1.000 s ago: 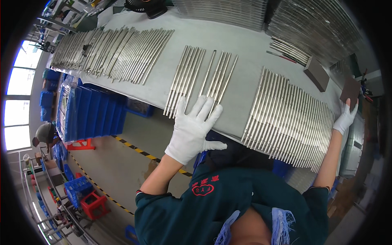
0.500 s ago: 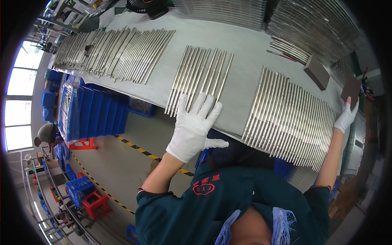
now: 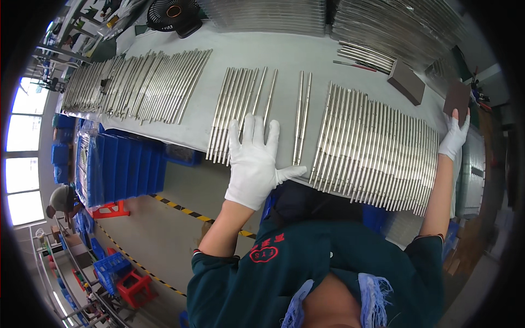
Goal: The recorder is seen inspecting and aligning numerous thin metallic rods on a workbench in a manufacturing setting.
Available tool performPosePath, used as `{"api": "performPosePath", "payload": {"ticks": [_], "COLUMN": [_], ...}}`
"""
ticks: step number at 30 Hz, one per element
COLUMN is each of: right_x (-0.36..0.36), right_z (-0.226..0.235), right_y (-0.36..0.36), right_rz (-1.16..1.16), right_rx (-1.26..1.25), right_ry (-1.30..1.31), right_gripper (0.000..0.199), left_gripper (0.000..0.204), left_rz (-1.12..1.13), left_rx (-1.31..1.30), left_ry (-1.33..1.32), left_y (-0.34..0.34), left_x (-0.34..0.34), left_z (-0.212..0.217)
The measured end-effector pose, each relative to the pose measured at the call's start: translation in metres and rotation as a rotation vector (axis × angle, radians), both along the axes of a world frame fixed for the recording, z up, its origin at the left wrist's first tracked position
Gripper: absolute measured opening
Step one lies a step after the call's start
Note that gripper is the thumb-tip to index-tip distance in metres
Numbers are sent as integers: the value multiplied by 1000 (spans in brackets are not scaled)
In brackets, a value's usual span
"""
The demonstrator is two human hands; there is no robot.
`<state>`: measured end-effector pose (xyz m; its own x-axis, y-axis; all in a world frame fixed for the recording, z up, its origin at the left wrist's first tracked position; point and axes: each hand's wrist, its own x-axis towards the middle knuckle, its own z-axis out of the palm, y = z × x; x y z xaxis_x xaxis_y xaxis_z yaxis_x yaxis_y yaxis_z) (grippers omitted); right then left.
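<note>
My left hand, in a white glove, lies flat at the near edge of the pale grey worktop, its fingers spread apart and clamped on nothing; the fingertips rest on the near ends of a small group of thin, shiny metal rods lying side by side, and the thumb points right toward a separate pair of the same rods just beside it. My right hand, also in a white glove, reaches far out to the right end of the worktop, its fingers touching the lower edge of a dark brown rectangular block; whether they grip it or only press against it I cannot tell. Between my two hands lies a wide row of metal rods, packed closely and fanning toward me. Another long row of metal rods lies to the left. A second dark brown block sits near the first. A black desk fan stands at the far edge, and stacked blue plastic crates sit under the worktop on my left.
</note>
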<state>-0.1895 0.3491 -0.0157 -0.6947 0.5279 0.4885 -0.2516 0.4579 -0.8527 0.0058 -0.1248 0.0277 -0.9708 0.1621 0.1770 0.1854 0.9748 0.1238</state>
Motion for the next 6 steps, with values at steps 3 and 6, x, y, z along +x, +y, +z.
{"api": "performPosePath", "payload": {"ticks": [3,6], "right_x": [2,-2], "right_z": [4,0], "right_y": [-7,-2], "right_rz": [-14,78], "right_rx": [22,-120], "right_ry": [-7,27], "right_gripper": [66,68], "left_gripper": [104,108], "left_rz": [-41,-100], "left_rx": [67,88], "left_ry": [-10,65], "left_y": [10,17], "left_x": [-1,-4], "left_z": [-3,-6]}}
